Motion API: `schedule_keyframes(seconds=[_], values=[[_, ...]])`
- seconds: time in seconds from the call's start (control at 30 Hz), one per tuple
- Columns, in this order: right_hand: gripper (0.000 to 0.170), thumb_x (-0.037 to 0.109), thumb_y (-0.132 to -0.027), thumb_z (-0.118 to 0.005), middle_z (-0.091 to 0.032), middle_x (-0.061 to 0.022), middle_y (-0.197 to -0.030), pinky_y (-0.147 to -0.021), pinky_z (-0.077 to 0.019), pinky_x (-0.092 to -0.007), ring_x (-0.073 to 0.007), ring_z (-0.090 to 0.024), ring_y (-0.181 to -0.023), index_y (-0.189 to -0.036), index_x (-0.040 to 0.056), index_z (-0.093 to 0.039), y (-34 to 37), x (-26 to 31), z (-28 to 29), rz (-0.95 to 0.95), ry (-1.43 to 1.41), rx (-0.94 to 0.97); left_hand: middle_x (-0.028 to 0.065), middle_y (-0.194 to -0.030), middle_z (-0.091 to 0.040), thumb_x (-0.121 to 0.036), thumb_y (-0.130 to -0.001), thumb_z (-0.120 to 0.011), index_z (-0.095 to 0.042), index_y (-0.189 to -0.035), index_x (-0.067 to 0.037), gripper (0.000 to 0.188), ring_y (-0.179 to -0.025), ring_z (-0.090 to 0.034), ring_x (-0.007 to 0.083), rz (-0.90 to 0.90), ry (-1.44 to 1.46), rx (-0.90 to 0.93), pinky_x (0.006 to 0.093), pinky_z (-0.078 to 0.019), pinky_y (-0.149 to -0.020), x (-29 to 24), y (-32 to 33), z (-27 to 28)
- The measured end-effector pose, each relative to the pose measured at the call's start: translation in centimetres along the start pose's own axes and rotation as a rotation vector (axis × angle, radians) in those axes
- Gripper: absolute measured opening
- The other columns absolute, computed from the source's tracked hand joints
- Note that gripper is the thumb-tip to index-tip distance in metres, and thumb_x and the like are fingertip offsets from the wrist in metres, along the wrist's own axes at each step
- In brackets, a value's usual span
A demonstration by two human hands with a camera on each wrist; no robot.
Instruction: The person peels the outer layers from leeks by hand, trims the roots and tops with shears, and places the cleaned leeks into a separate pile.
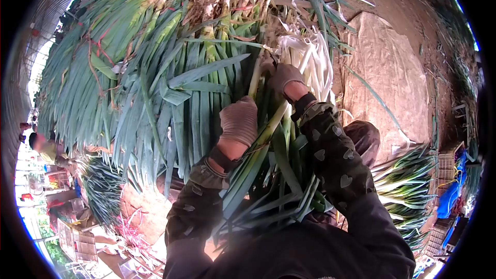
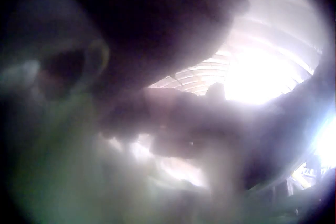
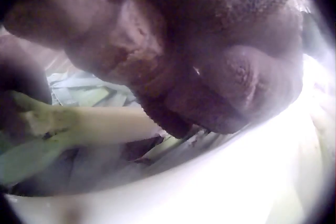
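In the head view, my gloved left hand (image 1: 239, 121) grips a leek (image 1: 254, 81) partway along its pale stalk, which slants up towards the roots. My gloved right hand (image 1: 285, 78) is at the root end of that stalk. The right wrist view shows the right hand's (image 3: 210, 61) curled fingers against the end of the leek (image 3: 113, 124); a small dark thing by them is too unclear to name. Peeled white leeks (image 1: 315, 64) lie just right of the right hand. The left wrist view is blurred and dark, with the left hand's hold hidden.
A large heap of green leeks (image 1: 155, 72) spreads across the left and the middle. To the right, a brown sheet (image 1: 385, 75) lies on the soil. More leeks (image 1: 405, 191) and a plastic crate (image 1: 448, 168) are at the lower right; another crate (image 1: 77, 243) stands lower left.
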State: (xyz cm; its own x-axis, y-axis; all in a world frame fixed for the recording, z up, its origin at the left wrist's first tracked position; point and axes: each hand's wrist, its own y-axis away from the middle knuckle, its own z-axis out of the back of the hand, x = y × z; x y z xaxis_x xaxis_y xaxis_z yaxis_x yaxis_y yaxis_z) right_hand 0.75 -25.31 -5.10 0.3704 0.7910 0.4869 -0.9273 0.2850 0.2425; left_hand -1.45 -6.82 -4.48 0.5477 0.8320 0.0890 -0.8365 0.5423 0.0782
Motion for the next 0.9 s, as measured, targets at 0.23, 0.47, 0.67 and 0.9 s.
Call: schedule_keyframes(seconds=[0.23, 0.47, 0.67, 0.9], values=[[0.032, 0.033, -0.092, -0.053, -0.069, -0.0236, -0.093, -0.079, -0.0525, -0.049, -0.0422, -0.066, -0.091, -0.106, 0.008, -0.068, 1.3, -1.6, -1.7, -0.042, -0.03, -0.027, 0.0083, -0.074, -0.067, -0.009, -0.082, -0.06, -0.064, -0.102, 0.001, 0.022, -0.064, -0.07, 0.0225, -0.099, -0.166, -0.095, 0.0351, -0.0555, -0.053, -1.0, 1.7, 0.9], [0.041, 0.037, -0.094, -0.048, -0.068, -0.0256, -0.094, -0.08, -0.0531, -0.0489, -0.0421, -0.067, -0.091, -0.102, 0.0021, -0.069, 3.3, -2.7, -2.3, -0.006, -0.024, -0.024, 0.009, -0.072, -0.066, -0.01, -0.082, -0.059, -0.064, -0.102, 0.003, 0.024, -0.059, -0.069, 0.0226, -0.173, -0.234, -0.109, 0.0351, -0.0543, -0.051, -2.4, 3.9, 0.8], [0.036, 0.033, -0.09, -0.055, -0.069, -0.0225, -0.093, -0.079, -0.0534, -0.048, -0.041, -0.067, -0.09, -0.106, 0.0034, -0.066, 5.5, -2.0, -0.2, 0.081, 0.045, 0.015, 0.0079, -0.073, -0.066, -0.015, -0.08, -0.063, -0.063, -0.093, -0.001, 0.019, -0.064, -0.07, 0.0225, -0.203, -0.209, -0.094, 0.0355, -0.0538, -0.051, -2.3, 5.4, 1.6], [0.032, 0.027, -0.082, -0.068, -0.065, -0.0236, -0.081, -0.07, -0.0499, -0.0516, -0.0455, -0.063, -0.079, -0.102, 0.0049, -0.058, 13.5, -4.1, -2.8, 0.033, -0.078, -0.056, 0.0076, -0.075, -0.067, -0.014, -0.079, -0.063, -0.062, -0.097, 0.0, 0.022, -0.065, -0.07, 0.0226, -0.171, -0.208, -0.1, 0.0349, -0.0535, -0.051, -2.8, 6.7, 1.9]])
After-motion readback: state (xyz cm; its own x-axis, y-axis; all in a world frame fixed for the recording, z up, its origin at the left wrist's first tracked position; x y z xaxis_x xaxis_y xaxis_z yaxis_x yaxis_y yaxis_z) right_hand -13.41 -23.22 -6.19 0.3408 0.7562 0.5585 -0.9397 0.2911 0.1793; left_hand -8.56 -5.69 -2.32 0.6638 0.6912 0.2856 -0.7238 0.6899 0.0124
